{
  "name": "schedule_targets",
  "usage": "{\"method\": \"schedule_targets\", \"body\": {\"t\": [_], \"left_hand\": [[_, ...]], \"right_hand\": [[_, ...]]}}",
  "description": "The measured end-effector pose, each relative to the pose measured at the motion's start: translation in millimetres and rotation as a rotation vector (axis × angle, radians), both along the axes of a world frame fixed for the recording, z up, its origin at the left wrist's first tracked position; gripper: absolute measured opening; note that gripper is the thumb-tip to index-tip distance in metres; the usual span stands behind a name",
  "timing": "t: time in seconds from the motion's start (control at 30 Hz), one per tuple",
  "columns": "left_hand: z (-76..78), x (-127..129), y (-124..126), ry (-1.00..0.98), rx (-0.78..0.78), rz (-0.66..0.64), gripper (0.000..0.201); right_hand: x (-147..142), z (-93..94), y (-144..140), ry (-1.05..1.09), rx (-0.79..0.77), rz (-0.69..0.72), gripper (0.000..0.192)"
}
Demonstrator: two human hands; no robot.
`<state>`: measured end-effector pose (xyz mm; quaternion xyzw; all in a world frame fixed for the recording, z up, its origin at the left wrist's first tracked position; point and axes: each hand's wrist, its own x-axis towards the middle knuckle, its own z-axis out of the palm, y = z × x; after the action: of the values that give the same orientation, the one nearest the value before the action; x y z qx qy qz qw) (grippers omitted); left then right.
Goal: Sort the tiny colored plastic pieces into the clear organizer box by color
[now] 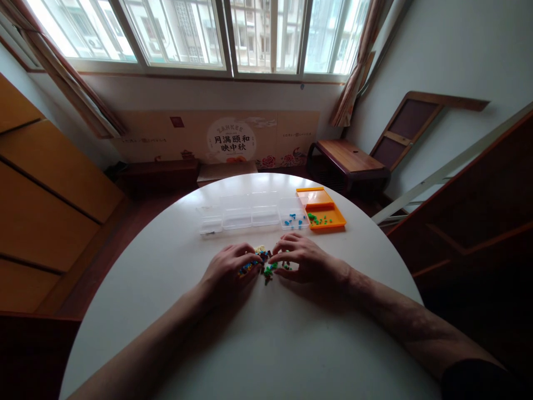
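A small loose pile of tiny plastic bricks [268, 270] in blue, green, yellow, brown and cream lies on the white table between my two hands. My left hand [232, 265] curves over the pile's left side, thumb and fingers apart, with blue and yellow pieces showing between them. From the right, my right hand [302, 256] reaches in with spread, bent fingers at the pile's edge. Green and brown pieces show beneath its fingers. I see nothing held in either hand, though some fingertips are partly hidden.
Behind the pile, clear plastic boxes [238, 220] stand in a row. The rightmost clear box [287, 226] holds several blue pieces. Beside it, an open orange case [339, 222] contains green pieces. The round table's [266, 344] far edge lies just beyond them. A wooden chair [350, 154] stands by the window.
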<state>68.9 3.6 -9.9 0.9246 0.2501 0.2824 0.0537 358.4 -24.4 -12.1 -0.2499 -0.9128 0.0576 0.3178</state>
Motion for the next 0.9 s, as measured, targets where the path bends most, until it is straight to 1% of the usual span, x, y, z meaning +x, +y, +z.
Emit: {"method": "schedule_targets", "body": {"t": [0.1, 0.2, 0.33, 0.53, 0.77, 0.83, 0.9], "left_hand": [[-0.7, -0.2, 0.5, 0.004, 0.000, -0.004, 0.012], [0.0, 0.0, -0.1, 0.000, 0.004, -0.001, 0.012], [1.8, 0.9, -1.1, 0.000, 0.021, 0.009, 0.013], [1.6, 0.5, -0.8, -0.007, 0.015, 0.002, 0.013], [2.8, 0.7, -2.5, -0.017, 0.004, 0.001, 0.013], [2.9, 0.8, -2.3, -0.016, 0.002, 0.005, 0.013], [2.4, 0.7, -1.9, -0.010, 0.004, 0.007, 0.013]], "right_hand": [[-1.0, 2.5, -1.3, -0.054, 0.015, 0.019, 0.020], [-1.0, 3.8, -1.3, -0.081, 0.041, 0.019, 0.015], [-1.0, 2.6, 0.3, -0.087, 0.061, 0.017, 0.008], [-2.2, -0.4, 2.8, -0.067, 0.085, 0.005, 0.007], [2.1, -1.1, 4.2, 0.068, 0.041, -0.062, 0.006], [3.3, 1.5, 1.7, 0.074, 0.012, -0.053, 0.006], [4.2, 5.3, -1.8, 0.077, -0.027, -0.015, 0.008]]}}
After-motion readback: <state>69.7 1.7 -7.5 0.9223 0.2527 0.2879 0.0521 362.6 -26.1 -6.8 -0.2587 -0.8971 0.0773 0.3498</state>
